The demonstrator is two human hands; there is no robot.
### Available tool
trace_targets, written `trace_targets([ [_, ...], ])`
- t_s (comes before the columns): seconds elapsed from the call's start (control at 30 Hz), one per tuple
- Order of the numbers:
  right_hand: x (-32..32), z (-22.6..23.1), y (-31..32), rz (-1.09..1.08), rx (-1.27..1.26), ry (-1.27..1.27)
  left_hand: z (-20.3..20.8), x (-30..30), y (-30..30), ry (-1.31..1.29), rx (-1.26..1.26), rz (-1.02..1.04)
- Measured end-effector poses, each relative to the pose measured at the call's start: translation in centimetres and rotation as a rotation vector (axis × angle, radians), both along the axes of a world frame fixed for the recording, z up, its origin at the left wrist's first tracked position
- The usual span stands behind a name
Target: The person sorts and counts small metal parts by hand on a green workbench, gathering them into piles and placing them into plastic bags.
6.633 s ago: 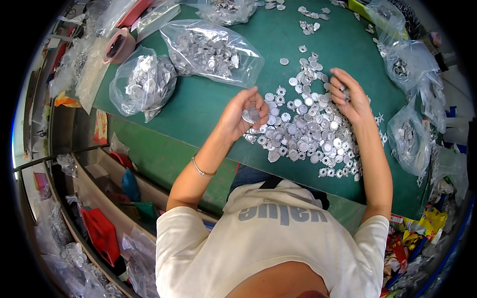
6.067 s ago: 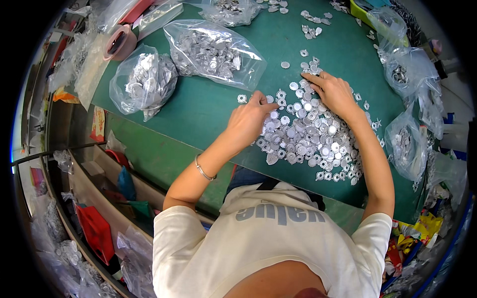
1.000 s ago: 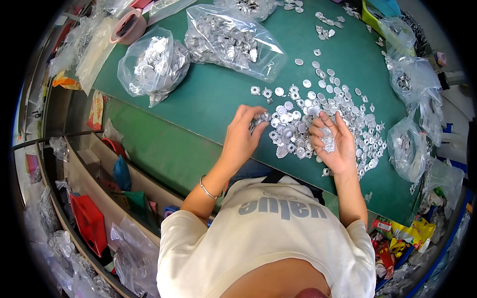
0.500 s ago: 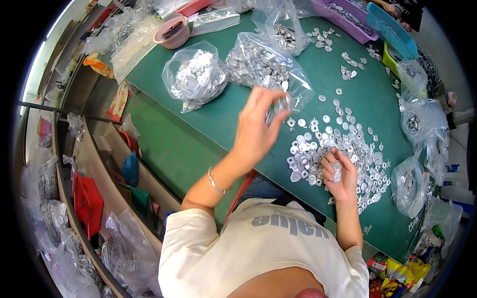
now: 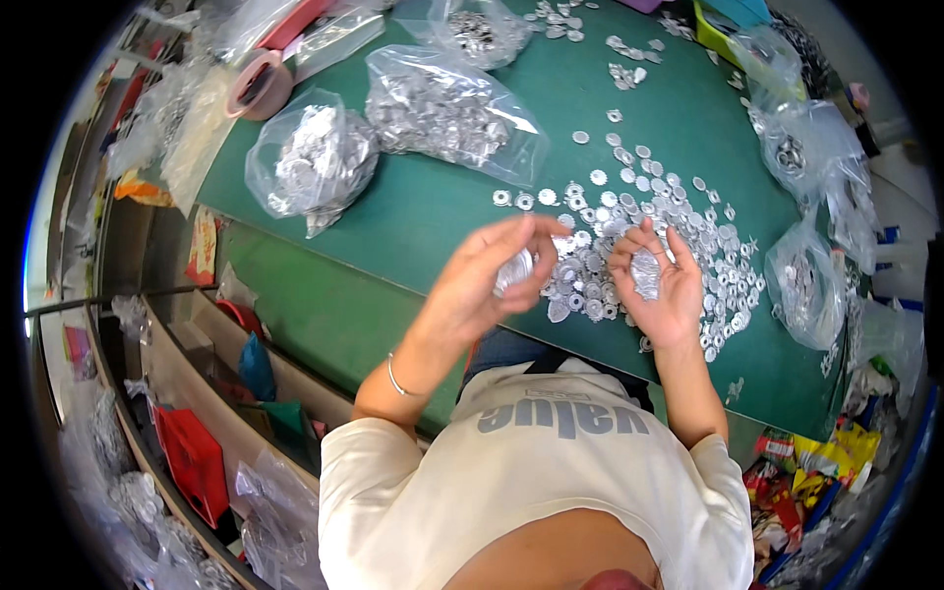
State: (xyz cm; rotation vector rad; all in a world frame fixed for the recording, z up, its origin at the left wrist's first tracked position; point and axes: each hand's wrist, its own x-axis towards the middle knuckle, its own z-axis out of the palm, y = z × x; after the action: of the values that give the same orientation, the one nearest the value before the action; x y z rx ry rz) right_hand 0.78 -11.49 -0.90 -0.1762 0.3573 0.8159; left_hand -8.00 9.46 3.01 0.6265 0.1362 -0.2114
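Over the near edge of the green table (image 5: pixel 413 226), both hands are raised, palms turned up and inward. Left hand (image 5: pixel 487 280): fingers curled together around a small stack of silver discs (image 5: pixel 513 270), thumb above, fingertips closing on the stack from the far side. Right hand (image 5: pixel 657 280): fingers loosely cupped, slightly spread, a second clump of silver discs (image 5: pixel 646 273) lying in the palm. The two hands are near each other but apart. Just beyond and beneath them, a loose heap of small silver toothed discs (image 5: pixel 649 231) is spread across the table, thinning out toward the far side. Farther left, two clear plastic bags stuffed with the same silver parts: a round knotted one (image 5: pixel 315 162) and a longer flat one (image 5: pixel 447 113), just beside each other. More clear bags (image 5: pixel 806 285) line the right edge. A roll of tape (image 5: pixel 261 84) sits at the far left corner. Thin bracelet (image 5: pixel 393 376) on the left wrist. Below the table's left side, open shelving (image 5: pixel 197 393) holds red and blue items.
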Motion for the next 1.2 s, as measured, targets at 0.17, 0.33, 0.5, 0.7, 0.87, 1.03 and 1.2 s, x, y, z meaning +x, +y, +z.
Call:
trace_targets([
  [0.17,-1.1,2.7,0.9,-0.087,-0.120,0.098,-3.0,-0.6,-3.8,0.416,-0.367,0.105],
  [0.33,-2.0,0.8,1.4,-0.100,-0.050,-0.542,-4.3,-0.8,-5.6,0.272,-0.477,0.017],
  [0.5,-4.0,1.2,3.2,-0.140,-0.918,-1.418,-2.2,0.0,-7.4,0.410,-0.371,0.132],
  [0.7,-3.7,2.0,3.2,-0.309,-0.898,-1.354,-2.7,0.7,-8.0,0.304,-0.453,0.121],
  [0.87,-3.2,2.4,3.2,-0.367,-0.933,-1.377,-6.1,0.0,-7.2,0.317,-0.737,0.232],
  [1.03,-3.0,1.9,2.0,-0.246,-0.874,-1.244,-2.7,-1.1,0.0,0.255,-0.421,0.661],
  [1.2,-3.7,2.2,1.2,0.023,-0.854,-1.232,1.6,2.2,11.3,-0.105,0.360,1.468],
])
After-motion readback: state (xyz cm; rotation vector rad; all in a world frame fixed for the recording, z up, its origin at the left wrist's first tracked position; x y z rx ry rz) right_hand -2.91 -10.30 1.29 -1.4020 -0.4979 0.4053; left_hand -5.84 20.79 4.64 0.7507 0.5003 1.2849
